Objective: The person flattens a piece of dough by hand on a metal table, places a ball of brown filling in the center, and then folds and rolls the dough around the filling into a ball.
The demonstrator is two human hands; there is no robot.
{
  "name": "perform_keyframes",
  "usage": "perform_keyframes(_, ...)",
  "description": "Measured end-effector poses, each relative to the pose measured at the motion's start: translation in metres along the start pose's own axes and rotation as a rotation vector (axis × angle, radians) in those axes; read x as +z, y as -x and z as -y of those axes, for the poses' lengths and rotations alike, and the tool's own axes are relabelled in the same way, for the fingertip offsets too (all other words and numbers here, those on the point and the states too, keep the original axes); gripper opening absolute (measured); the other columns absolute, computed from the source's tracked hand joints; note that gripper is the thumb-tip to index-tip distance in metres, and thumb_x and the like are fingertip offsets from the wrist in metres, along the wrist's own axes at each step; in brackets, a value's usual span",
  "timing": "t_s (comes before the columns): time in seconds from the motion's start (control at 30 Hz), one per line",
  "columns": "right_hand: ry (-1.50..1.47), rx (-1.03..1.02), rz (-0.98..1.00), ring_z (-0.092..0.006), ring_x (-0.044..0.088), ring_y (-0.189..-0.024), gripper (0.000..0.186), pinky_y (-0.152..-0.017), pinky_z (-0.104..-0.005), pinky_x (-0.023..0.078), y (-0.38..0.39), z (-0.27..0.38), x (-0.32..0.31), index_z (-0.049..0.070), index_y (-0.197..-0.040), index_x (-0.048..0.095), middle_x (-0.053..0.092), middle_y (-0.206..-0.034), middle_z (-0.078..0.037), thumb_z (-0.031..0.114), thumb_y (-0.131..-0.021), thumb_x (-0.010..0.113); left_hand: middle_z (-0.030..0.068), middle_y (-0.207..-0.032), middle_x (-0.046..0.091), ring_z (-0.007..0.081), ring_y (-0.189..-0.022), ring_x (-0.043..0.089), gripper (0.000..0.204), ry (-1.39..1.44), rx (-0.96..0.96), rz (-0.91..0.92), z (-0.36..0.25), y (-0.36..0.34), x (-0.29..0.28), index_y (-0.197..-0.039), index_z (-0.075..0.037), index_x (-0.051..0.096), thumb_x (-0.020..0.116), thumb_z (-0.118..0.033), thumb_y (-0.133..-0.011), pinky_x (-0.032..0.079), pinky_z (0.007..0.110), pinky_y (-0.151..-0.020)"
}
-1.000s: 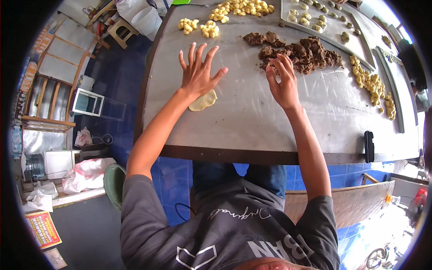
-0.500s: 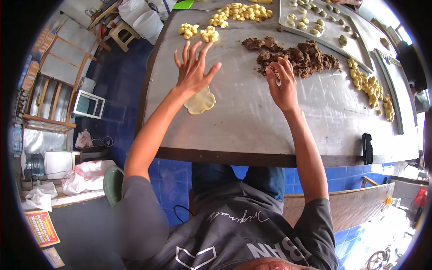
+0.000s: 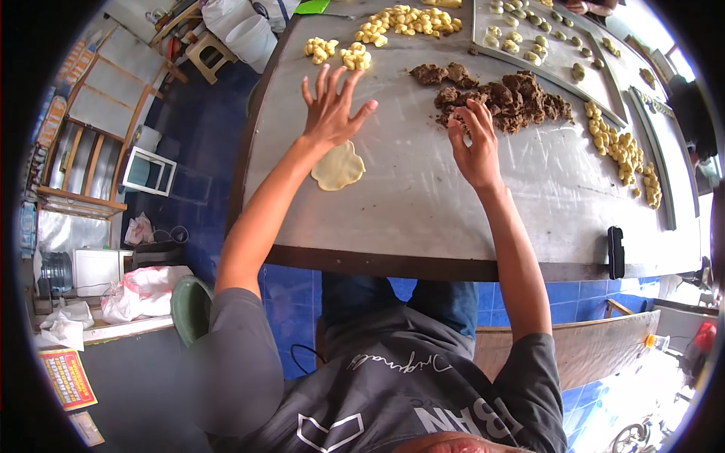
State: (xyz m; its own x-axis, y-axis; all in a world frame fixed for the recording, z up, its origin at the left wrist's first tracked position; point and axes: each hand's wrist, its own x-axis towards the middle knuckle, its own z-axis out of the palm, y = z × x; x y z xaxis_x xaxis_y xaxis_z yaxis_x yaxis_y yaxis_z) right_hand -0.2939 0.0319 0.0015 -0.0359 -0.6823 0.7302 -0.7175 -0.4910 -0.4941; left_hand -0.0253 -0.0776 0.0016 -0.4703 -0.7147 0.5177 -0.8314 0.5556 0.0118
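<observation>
Right grip: my right grip (image 3: 476, 147) is half curled, thumb turned toward the fingers, at the near left edge of the brown heap (image 3: 525, 102); I cannot tell whether it has hold of any.
Left grip: my left grip (image 3: 330, 113) is spread wide with nothing in it, back of the hand up.
Flat dough: the flat dough (image 3: 339, 170) lies on the counter (image 3: 411, 208), just near of my left grip, my wrist close to its far edge.
Far left: two small yellow clumps (image 3: 355, 57), with a bigger yellow pile (image 3: 411, 21) beyond.
Far right: a tray (image 3: 559, 64) bearing rounded pieces.
Right: yellow lumps (image 3: 621, 155), and a black case (image 3: 616, 253) by the near edge.
</observation>
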Motion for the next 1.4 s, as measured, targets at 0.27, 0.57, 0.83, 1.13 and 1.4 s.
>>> perform_keyframes(0.27,-0.016,-0.053,-0.007,-0.042,0.051,-0.112,0.025,-0.105,-0.0478,0.036,-0.002,0.006,-0.002,-0.002,-0.108,0.06,0.057,-0.116,-0.024,0.011,-0.087,0.063,0.0134,-0.147,0.029,0.0385,-0.143,0.012,0.074,0.013,0.058,0.149,-0.015,0.037,-0.015,-0.148,-0.022,0.031,0.039,-0.068,-0.091,0.001,0.067,-0.109)
perform_keyframes(0.57,-0.005,-0.007,-0.013,-0.0419,0.05,-0.115,0.025,-0.104,-0.0483,0.037,-0.001,0.001,-0.001,-0.002,-0.108,0.061,0.056,-0.119,-0.024,0.011,-0.087,0.063,0.014,-0.148,0.029,0.0395,-0.143,0.013,0.071,-0.012,0.069,0.069,-0.02,-0.001,0.004,-0.148,-0.023,0.03,0.041,-0.065,-0.092,0.001,0.067,-0.11)
perform_keyframes(0.83,0.013,-0.024,-0.015,-0.0421,0.05,-0.115,0.026,-0.104,-0.0486,0.038,-0.002,0.0,-0.004,-0.002,-0.109,0.061,0.056,-0.119,-0.024,0.011,-0.087,0.063,0.0129,-0.147,0.03,0.039,-0.142,0.013,0.068,0.048,0.068,0.131,-0.036,0.026,-0.006,-0.147,-0.021,0.03,0.042,-0.062,-0.094,0.003,0.067,-0.109)
perform_keyframes(1.13,-0.002,0.003,-0.004,-0.0423,0.049,-0.116,0.027,-0.104,-0.049,0.037,0.0,-0.004,-0.003,-0.002,-0.11,0.06,0.055,-0.12,-0.024,0.012,-0.088,0.063,0.0134,-0.146,0.033,0.0358,-0.143,0.016,0.064,0.037,0.051,0.015,-0.022,-0.007,-0.008,-0.146,-0.021,0.035,0.039,-0.061,-0.095,0.001,0.065,-0.109)
perform_keyframes(1.4,0.001,-0.034,-0.012,-0.0428,0.05,-0.116,0.026,-0.105,-0.0488,0.036,-0.001,0.002,0.0,-0.002,-0.11,0.06,0.056,-0.119,-0.024,0.013,-0.088,0.063,0.013,-0.146,0.034,0.0366,-0.142,0.017,0.064,0.05,0.065,0.177,-0.032,0.028,-0.005,-0.145,-0.022,0.035,0.04,-0.06,-0.095,0.001,0.064,-0.11)
